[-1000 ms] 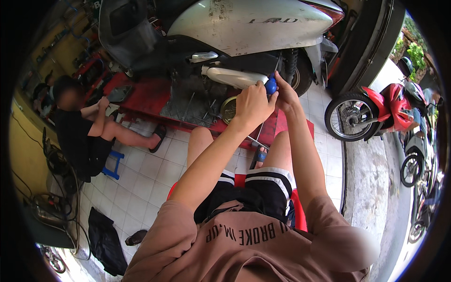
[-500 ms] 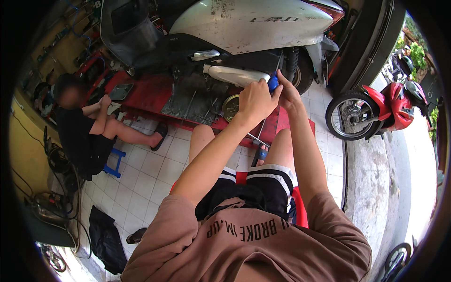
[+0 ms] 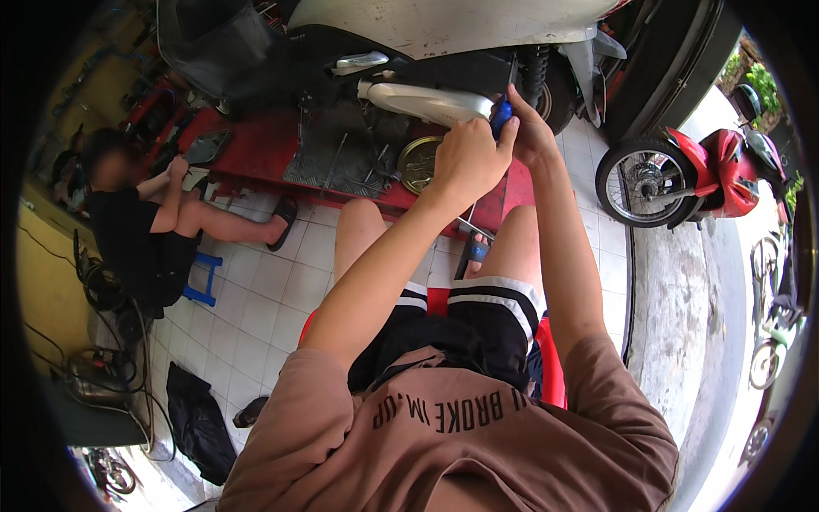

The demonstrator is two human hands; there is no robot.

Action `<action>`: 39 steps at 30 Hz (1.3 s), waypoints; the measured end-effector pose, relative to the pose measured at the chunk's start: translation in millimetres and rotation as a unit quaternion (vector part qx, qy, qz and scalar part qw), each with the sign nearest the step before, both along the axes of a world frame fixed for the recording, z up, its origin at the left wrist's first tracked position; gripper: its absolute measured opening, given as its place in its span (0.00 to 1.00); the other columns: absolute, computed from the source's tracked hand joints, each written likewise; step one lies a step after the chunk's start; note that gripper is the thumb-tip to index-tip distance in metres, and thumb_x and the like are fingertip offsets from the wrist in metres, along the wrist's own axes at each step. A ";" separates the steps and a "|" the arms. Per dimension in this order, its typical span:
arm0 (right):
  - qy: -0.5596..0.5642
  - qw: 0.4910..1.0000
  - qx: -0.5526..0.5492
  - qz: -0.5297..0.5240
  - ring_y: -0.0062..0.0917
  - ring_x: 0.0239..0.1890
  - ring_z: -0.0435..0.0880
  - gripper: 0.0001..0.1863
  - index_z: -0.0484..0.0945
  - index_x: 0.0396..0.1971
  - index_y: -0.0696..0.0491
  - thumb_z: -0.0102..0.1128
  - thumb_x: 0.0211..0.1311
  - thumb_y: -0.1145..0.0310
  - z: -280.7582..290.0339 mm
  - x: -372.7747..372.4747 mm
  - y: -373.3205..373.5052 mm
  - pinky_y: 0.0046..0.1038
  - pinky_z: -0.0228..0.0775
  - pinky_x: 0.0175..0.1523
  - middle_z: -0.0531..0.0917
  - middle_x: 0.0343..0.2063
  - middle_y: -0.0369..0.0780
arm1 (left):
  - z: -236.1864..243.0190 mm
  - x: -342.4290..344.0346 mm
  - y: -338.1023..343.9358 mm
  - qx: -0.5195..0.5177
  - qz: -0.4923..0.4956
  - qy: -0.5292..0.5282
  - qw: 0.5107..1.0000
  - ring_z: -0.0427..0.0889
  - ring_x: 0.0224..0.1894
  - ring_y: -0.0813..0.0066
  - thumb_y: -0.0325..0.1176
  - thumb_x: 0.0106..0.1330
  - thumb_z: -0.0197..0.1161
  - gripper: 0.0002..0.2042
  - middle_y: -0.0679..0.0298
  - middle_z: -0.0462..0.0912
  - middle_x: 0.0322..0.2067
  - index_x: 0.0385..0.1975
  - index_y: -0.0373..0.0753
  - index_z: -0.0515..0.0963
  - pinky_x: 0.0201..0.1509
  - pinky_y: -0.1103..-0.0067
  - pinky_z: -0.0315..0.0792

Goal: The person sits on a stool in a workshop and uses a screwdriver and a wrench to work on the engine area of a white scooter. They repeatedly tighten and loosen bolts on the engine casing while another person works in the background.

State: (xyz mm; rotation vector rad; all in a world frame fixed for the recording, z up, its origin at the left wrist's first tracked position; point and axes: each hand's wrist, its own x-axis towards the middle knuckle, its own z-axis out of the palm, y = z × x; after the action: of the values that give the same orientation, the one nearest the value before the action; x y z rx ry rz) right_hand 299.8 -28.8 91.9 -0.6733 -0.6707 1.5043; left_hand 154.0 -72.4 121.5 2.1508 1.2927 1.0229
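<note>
Blue-handled tool: a screwdriver-like grip held up against the underside of the white scooter, just above its pale curved cover; the tip is hidden.
Left hand: fist curled shut beside the blue handle; whether it grips the handle or only braces there, I cannot tell.
Right hand: fingers wrapped closed around the blue handle.
Slip risk: both arms are stretched out, so a hard push could likely drive the tip off its seat and knuckles into the metal parts.
Drop risk: a loosened small part might fall onto the red lift platform near the round tin and roll away.
Bystander: 1 person in black sits on the tiled floor, well apart.
</note>
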 end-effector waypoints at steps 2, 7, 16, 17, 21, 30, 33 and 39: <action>-0.106 0.991 -0.017 -0.085 0.17 0.25 0.74 0.14 0.76 0.30 0.52 0.62 0.60 0.56 -12.7 17.9 35.4 0.22 0.70 0.35 0.76 0.23 0.32 | -22.1 1.7 10.6 -0.005 0.000 -0.042 0.999 0.81 0.21 0.52 0.53 0.69 0.45 0.30 0.48 0.79 0.16 0.21 0.27 0.77 0.27 0.63 0.71; -0.459 0.803 0.047 -0.378 0.25 0.36 0.83 0.17 0.81 0.42 0.54 0.63 0.53 0.62 -12.4 77.5 123.5 0.25 0.74 0.41 0.85 0.35 0.38 | -43.9 4.2 10.2 -0.259 -0.143 -0.274 0.915 0.63 0.13 0.86 0.57 0.70 0.42 0.29 0.70 0.67 0.12 0.22 0.33 0.71 0.16 0.86 0.57; -0.660 0.622 0.013 -0.420 0.34 0.39 0.85 0.19 0.85 0.33 0.54 0.67 0.40 0.59 3.8 82.2 162.5 0.28 0.73 0.50 0.85 0.32 0.43 | -62.2 -0.6 10.4 -0.357 -0.216 -0.338 0.844 0.60 0.12 0.86 0.53 0.71 0.46 0.24 0.70 0.67 0.15 0.25 0.35 0.69 0.15 0.85 0.53; -0.678 0.605 0.007 -0.417 0.34 0.39 0.85 0.20 0.84 0.33 0.55 0.67 0.39 0.58 4.3 85.2 163.1 0.29 0.73 0.50 0.85 0.32 0.44 | -67.3 0.7 9.7 -0.346 -0.225 -0.332 0.848 0.60 0.12 0.86 0.52 0.71 0.46 0.24 0.69 0.67 0.15 0.24 0.35 0.69 0.15 0.85 0.53; -0.671 0.630 0.013 -0.391 0.30 0.36 0.85 0.22 0.84 0.34 0.55 0.69 0.39 0.56 11.0 66.3 141.5 0.26 0.73 0.47 0.86 0.31 0.44 | -72.0 -2.4 -6.0 -0.346 -0.257 -0.343 0.835 0.62 0.14 0.86 0.51 0.71 0.46 0.23 0.70 0.67 0.15 0.21 0.36 0.67 0.17 0.84 0.55; -0.429 0.823 -0.018 -0.371 0.14 0.21 0.78 0.07 0.83 0.26 0.57 0.64 0.46 0.70 -153.4 46.1 110.6 0.19 0.70 0.30 0.82 0.18 0.35 | -149.5 -64.7 -31.1 -0.503 -0.301 -0.337 0.737 0.61 0.18 0.87 0.46 0.72 0.48 0.19 0.71 0.67 0.18 0.27 0.36 0.70 0.21 0.86 0.57; -0.442 0.850 -0.133 -0.253 0.15 0.19 0.77 0.08 0.81 0.27 0.60 0.64 0.48 0.71 -216.2 38.1 109.5 0.18 0.67 0.24 0.81 0.17 0.36 | -191.9 -81.9 -31.5 -0.516 -0.222 -0.331 0.758 0.62 0.19 0.86 0.45 0.71 0.49 0.18 0.70 0.68 0.19 0.29 0.35 0.71 0.21 0.86 0.58; -0.506 0.834 -0.219 -0.033 0.17 0.22 0.78 0.09 0.81 0.32 0.59 0.62 0.52 0.72 -287.6 4.8 114.9 0.19 0.70 0.25 0.81 0.21 0.36 | -251.2 -108.1 -22.1 -0.523 -0.103 -0.257 0.806 0.63 0.19 0.86 0.46 0.70 0.51 0.18 0.70 0.70 0.20 0.28 0.35 0.71 0.22 0.86 0.59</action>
State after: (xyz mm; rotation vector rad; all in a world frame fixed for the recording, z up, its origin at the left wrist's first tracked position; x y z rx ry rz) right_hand 304.6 86.1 -195.7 -1.8917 -1.0691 1.1549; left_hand 45.9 -94.4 -129.8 1.0244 0.9521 0.5069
